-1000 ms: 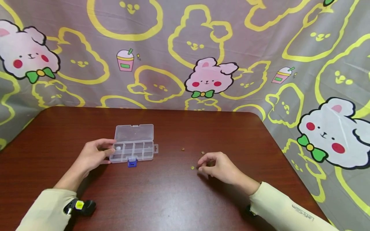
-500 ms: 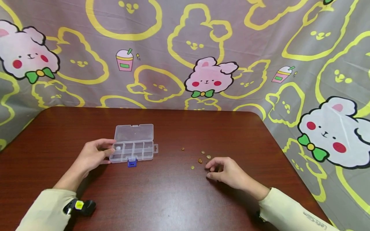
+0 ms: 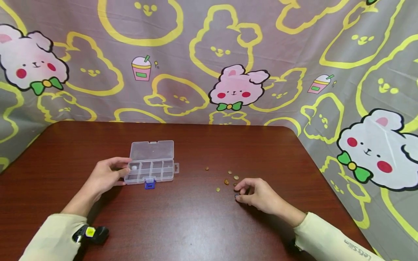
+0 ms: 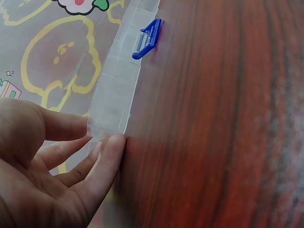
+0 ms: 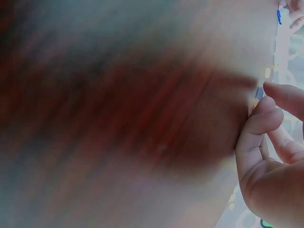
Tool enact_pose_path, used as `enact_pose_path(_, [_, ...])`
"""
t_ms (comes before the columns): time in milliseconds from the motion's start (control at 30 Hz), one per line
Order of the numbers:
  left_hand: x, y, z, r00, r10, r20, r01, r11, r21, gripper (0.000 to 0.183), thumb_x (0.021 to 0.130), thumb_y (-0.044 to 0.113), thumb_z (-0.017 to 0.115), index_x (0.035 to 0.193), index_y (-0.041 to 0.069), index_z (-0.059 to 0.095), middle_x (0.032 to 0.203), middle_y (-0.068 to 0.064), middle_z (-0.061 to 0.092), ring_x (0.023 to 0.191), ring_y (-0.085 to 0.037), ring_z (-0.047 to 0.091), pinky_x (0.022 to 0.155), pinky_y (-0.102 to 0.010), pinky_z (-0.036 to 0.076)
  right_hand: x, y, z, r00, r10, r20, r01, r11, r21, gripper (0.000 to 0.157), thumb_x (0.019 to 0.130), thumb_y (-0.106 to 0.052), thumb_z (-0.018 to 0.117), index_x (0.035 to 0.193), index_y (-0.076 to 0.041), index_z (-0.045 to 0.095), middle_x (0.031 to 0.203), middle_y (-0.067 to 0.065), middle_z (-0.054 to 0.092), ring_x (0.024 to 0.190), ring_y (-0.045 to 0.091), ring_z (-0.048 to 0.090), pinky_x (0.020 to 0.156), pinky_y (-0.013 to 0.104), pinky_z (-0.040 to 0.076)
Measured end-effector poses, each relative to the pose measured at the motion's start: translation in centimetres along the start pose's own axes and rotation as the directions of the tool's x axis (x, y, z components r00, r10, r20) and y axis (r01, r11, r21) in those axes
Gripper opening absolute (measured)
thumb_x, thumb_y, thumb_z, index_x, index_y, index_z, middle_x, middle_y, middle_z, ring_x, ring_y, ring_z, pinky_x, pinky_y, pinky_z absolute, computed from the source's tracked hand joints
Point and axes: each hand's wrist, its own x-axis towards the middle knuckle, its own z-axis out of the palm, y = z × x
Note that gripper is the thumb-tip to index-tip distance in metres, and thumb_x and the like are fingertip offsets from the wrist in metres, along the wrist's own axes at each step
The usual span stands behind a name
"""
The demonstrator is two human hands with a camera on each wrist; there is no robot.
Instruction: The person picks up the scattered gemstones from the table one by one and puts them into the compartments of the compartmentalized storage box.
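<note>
On the left of the table stands a clear plastic compartment box (image 3: 151, 170), its lid (image 3: 152, 150) tipped back and a blue latch (image 3: 150, 184) at its front. My left hand (image 3: 106, 175) grips its left end, fingers and thumb at the edge, as the left wrist view also shows. A small whitish round piece (image 3: 134, 168) lies in one back-left compartment. My right hand (image 3: 259, 195) is low over the table, fingers bent. A tiny blue piece (image 5: 260, 92) shows at its thumb and index fingertips; whether it is pinched I cannot tell.
Several tiny pieces lie left of the right hand: a brown one (image 3: 226, 182), a greenish-yellow one (image 3: 218, 190), a pale round one (image 3: 236, 177). Another brown piece (image 3: 207, 168) lies nearer the box. Patterned cloth (image 3: 183, 72) rises behind the brown table (image 3: 189, 217).
My right hand has moved right, uncovering several tiny pieces. The blue piece has come into sight at its fingertips. My left hand and the box stay put.
</note>
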Motion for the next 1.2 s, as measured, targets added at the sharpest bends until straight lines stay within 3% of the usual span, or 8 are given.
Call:
enact_pose_path(467, [-0.01, 0.01, -0.03, 1.0, -0.009, -0.004, 0.009, 1.0, 0.004, 0.04, 0.099, 0.003, 0.06, 0.137, -0.009, 0.053, 0.12, -0.026, 0.055, 0.09, -0.024, 0.061, 0.067, -0.034, 0.061, -0.07, -0.1, 0.16, 1.0, -0.011, 0.008, 0.012, 0.999, -0.042, 0.018, 0.081, -0.006, 0.082, 0.096, -0.009, 0.073, 0.083, -0.001, 0.059, 0.055, 0.007, 0.048, 0.047, 0.021, 0.042])
enact_pose_path(1200, [-0.15, 0.18, -0.04, 1.0, -0.008, 0.002, 0.008, 1.0, 0.0, 0.04, 0.099, 0.002, 0.06, 0.137, -0.01, 0.052, 0.123, -0.029, 0.055, 0.093, -0.027, 0.061, 0.067, -0.035, 0.061, -0.17, -0.31, 0.17, 0.998, -0.059, 0.017, 0.06, 0.997, -0.048, 0.011, 0.083, -0.005, 0.08, 0.091, -0.01, 0.074, 0.078, -0.002, 0.058, 0.056, 0.006, 0.051, 0.049, 0.021, 0.044])
